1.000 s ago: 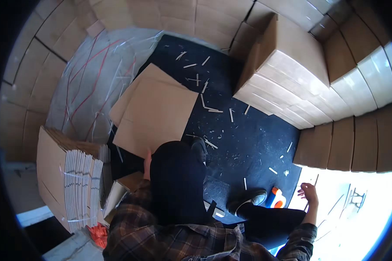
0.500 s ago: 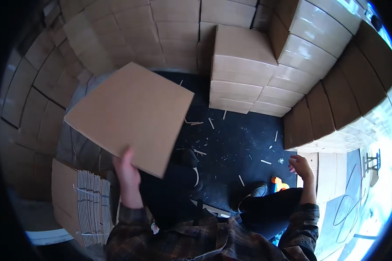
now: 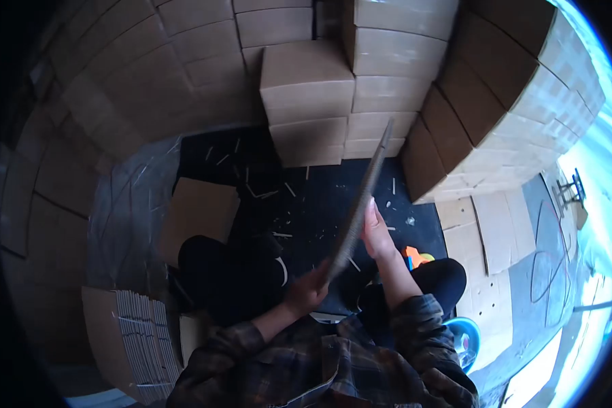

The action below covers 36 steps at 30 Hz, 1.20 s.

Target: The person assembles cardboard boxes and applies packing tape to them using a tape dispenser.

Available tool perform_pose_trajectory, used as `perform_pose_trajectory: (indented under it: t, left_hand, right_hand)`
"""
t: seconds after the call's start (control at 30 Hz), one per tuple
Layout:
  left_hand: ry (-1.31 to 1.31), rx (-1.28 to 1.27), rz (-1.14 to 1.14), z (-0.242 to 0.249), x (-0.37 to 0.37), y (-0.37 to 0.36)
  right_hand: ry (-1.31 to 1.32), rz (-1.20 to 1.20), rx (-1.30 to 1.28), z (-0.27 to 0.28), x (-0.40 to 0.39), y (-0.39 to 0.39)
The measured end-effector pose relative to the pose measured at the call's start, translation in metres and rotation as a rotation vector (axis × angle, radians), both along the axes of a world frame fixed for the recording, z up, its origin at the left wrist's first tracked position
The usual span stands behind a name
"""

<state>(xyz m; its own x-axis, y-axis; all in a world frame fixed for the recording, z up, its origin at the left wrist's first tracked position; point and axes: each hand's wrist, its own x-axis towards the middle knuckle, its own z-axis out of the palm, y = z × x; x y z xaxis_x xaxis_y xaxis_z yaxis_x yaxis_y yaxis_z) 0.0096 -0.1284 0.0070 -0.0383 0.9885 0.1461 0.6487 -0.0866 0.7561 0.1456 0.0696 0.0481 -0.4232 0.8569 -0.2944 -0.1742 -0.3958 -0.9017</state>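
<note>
A flat cardboard piece (image 3: 359, 207) stands nearly edge-on to the camera, tilted, in front of my body. My left hand (image 3: 307, 292) grips its lower end, fingers partly hidden behind it. My right hand (image 3: 375, 231) is against its right face, about midway up, with the thumb upward and the other fingers hard to make out. Beyond my left knee, another brown cardboard piece (image 3: 198, 212) lies on the dark floor (image 3: 319, 187).
Stacked boxes (image 3: 309, 88) line the back, left and right. A strapped bundle of folded cardboard (image 3: 143, 343) stands at lower left. An orange object (image 3: 413, 257) and a blue bucket (image 3: 466, 343) are by my right leg. Scraps litter the floor.
The cardboard piece in my left hand has moved right and turned from face-on to edge-on. My right hand has come in from the right to touch it. The camera view has shifted.
</note>
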Motion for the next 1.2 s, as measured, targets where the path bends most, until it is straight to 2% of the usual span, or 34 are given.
perform_pose_trajectory:
  t: [0.03, 0.07, 0.13, 0.17, 0.2, 0.23, 0.27, 0.33, 0.37, 0.43, 0.47, 0.53, 0.57, 0.67, 0.77, 0.8, 0.83, 0.9, 0.93, 0.97, 1.03, 1.2]
  left_hand:
    - [-0.002, -0.009, -0.013, -0.002, 0.004, 0.004]
    - [0.059, -0.276, -0.05, -0.004, 0.009, 0.009]
    - [0.267, -0.734, -0.185, -0.021, 0.01, 0.021]
    - [0.265, -0.748, -0.196, -0.053, 0.004, 0.02]
    - [0.143, -0.74, -0.147, -0.096, -0.005, 0.015]
    - [0.021, -0.73, -0.095, -0.119, -0.008, 0.009]
    - [0.02, -0.741, -0.098, -0.108, -0.007, 0.012]
    - [-0.311, -0.477, 0.127, -0.057, -0.003, 0.035]
    - [-0.312, -0.483, 0.13, -0.046, 0.001, 0.042]
    - [-0.675, -0.25, 0.132, -0.031, 0.007, 0.055]
    - [-0.675, -0.253, 0.134, -0.025, 0.008, 0.061]
    - [-0.406, -0.202, 0.098, -0.02, 0.011, 0.069]
    - [-0.409, -0.205, 0.097, -0.022, 0.013, 0.069]
    - [-0.549, -0.225, 0.122, -0.035, 0.015, 0.066]
    - [-0.617, -0.293, 0.14, -0.034, 0.016, 0.065]
    - [-0.719, -0.252, 0.17, -0.037, 0.013, 0.066]
    - [-0.821, -0.209, 0.202, -0.039, 0.01, 0.066]
    - [-0.83, -0.222, 0.23, -0.036, 0.002, 0.064]
    - [-0.836, -0.237, 0.253, -0.031, -0.002, 0.063]
    - [-0.835, -0.236, 0.258, -0.026, -0.003, 0.064]
    - [-0.156, -0.087, 0.171, -0.013, 0.001, 0.069]
    - [-0.003, -0.127, 0.185, -0.002, 0.0, 0.078]
  right_hand:
    - [0.078, 0.011, 0.076, -0.006, 0.005, -0.002]
    - [0.076, -0.001, 0.069, -0.013, 0.007, -0.004]
    - [0.268, -0.081, -0.043, -0.039, 0.011, -0.009]
    - [0.248, -0.047, -0.08, -0.055, 0.015, -0.016]
    - [0.186, -0.039, -0.104, -0.071, 0.017, -0.021]
    - [0.124, -0.029, -0.128, -0.086, 0.018, -0.026]
    - [0.047, -0.067, -0.159, -0.1, 0.015, -0.028]
    - [-0.035, -0.115, -0.108, -0.081, 0.001, -0.036]
    - [-0.091, -0.116, -0.092, -0.094, -0.001, -0.032]
    - [-0.159, -0.096, -0.025, -0.076, -0.006, -0.03]
    - [-0.226, -0.084, 0.043, -0.065, -0.009, -0.029]
    - [-0.242, -0.065, 0.094, -0.081, -0.01, -0.022]
    - [-0.257, -0.044, 0.147, -0.091, -0.009, -0.017]
    - [-0.236, -0.045, 0.128, -0.059, -0.011, -0.002]
    - [-0.177, -0.066, 0.231, -0.089, -0.02, 0.014]
    - [-0.181, -0.061, 0.297, -0.086, -0.023, 0.017]
    - [-0.148, -0.022, 0.215, -0.082, -0.019, 0.011]
    - [-0.031, -0.148, 0.276, -0.074, -0.026, 0.0]
    - [-0.035, -0.178, 0.225, -0.068, -0.026, -0.002]
    - [-0.033, -0.174, 0.224, -0.061, -0.027, 0.001]
    - [-0.644, -0.063, 0.508, -0.044, -0.027, 0.014]
    - [-0.748, 0.006, 0.393, -0.02, -0.035, 0.031]
